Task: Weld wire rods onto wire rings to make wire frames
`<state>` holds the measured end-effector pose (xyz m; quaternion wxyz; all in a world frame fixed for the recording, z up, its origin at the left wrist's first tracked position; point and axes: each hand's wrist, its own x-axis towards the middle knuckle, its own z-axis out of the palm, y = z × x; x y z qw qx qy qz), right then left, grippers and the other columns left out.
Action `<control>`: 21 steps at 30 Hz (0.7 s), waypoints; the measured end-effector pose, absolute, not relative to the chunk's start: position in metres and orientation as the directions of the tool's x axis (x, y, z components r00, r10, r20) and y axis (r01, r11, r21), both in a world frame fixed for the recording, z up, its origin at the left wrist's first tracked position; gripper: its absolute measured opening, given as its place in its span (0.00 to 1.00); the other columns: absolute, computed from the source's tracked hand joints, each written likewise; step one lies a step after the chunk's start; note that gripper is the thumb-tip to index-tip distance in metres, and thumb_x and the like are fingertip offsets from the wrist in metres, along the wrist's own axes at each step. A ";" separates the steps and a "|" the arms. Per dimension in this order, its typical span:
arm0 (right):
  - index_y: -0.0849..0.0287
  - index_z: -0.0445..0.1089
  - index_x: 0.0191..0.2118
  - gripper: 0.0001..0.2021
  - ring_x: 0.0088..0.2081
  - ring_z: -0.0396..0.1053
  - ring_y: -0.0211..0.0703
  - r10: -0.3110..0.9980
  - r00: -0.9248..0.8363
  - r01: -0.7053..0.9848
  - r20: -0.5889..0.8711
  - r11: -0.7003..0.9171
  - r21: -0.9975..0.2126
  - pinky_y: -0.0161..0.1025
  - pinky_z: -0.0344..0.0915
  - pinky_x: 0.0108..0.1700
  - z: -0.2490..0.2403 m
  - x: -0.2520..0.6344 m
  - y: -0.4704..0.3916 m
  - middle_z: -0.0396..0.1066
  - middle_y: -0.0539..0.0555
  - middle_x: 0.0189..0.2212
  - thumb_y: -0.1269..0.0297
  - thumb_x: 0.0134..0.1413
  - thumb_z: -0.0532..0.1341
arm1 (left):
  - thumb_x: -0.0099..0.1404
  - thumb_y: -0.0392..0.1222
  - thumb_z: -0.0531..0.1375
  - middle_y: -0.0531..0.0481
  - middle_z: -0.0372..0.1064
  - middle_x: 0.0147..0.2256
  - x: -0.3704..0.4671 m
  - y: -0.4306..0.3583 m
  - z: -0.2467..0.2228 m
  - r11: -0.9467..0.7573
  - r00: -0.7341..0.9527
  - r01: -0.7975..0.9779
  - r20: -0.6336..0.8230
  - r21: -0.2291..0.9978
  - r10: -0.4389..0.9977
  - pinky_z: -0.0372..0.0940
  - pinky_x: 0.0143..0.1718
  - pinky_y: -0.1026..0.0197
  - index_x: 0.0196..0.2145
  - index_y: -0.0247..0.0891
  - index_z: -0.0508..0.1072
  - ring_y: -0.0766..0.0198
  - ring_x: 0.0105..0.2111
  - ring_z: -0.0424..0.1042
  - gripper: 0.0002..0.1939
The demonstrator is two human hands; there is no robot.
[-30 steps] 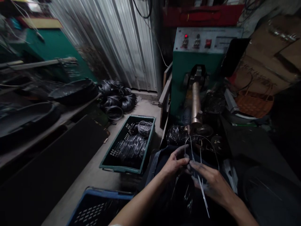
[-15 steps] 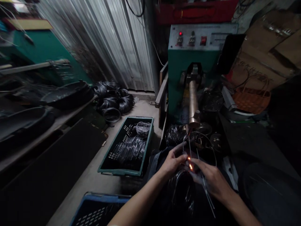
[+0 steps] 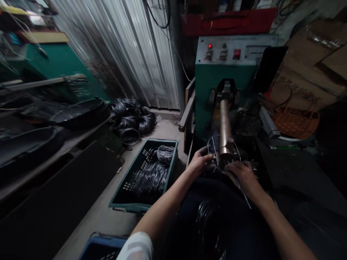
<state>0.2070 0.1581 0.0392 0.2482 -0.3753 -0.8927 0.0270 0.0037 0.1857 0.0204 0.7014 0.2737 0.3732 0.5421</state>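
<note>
A thin bent wire piece (image 3: pixel 246 198) is held between my two hands at the front of a green spot-welding machine (image 3: pixel 206 90). My left hand (image 3: pixel 200 161) pinches it on the left, just below the machine's copper-coloured arm (image 3: pixel 225 126). Closed around the other side, my right hand (image 3: pixel 243 177) sits right under the arm's tip. One loop of wire rises on either side of the arm, and a straight end sticks out below my right hand. The electrode tips are mostly hidden by fingers and shadow. Dark wire rings (image 3: pixel 204 216) lie on my lap.
A green crate (image 3: pixel 130 207) with wire rings stands on the floor to the left, with a blue crate (image 3: pixel 99 249) nearer me. Black wire coils (image 3: pixel 143 121) lie by the metal wall. Right of the machine are an orange basket (image 3: pixel 296 122) and cardboard boxes (image 3: pixel 306 76).
Both hands have moved forward and up with the wire, closer around the copper arm. Glowing sparks between the hands are gone, apart from a tiny red speck over the lap.
</note>
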 end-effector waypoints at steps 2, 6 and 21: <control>0.56 0.70 0.39 0.07 0.39 0.70 0.44 0.695 -0.599 0.653 0.399 0.712 -0.260 0.44 0.53 0.45 0.039 0.208 0.161 0.73 0.53 0.34 0.63 0.65 0.55 | 0.51 0.31 0.65 0.48 0.70 0.32 0.003 0.189 0.019 0.265 0.138 -0.553 -0.227 0.790 0.964 0.69 0.22 0.62 0.54 0.35 0.66 0.67 0.22 0.70 0.32; 0.56 0.69 0.38 0.08 0.37 0.69 0.45 0.699 -0.613 0.643 0.370 0.712 -0.282 0.42 0.56 0.43 0.035 0.210 0.171 0.72 0.53 0.33 0.61 0.65 0.55 | 0.50 0.32 0.66 0.47 0.70 0.34 0.004 0.195 0.013 0.241 0.110 -0.538 -0.217 0.808 0.970 0.70 0.22 0.62 0.53 0.36 0.66 0.66 0.24 0.70 0.31; 0.51 0.71 0.43 0.12 0.36 0.73 0.46 0.630 -0.679 0.520 0.377 0.775 -0.360 0.41 0.72 0.40 0.067 0.205 0.062 0.73 0.54 0.34 0.70 0.62 0.53 | 0.47 0.49 0.71 0.49 0.70 0.25 0.002 0.117 0.009 0.293 0.120 -0.410 -0.268 0.863 0.956 0.62 0.24 0.66 0.36 0.31 0.75 0.69 0.21 0.67 0.23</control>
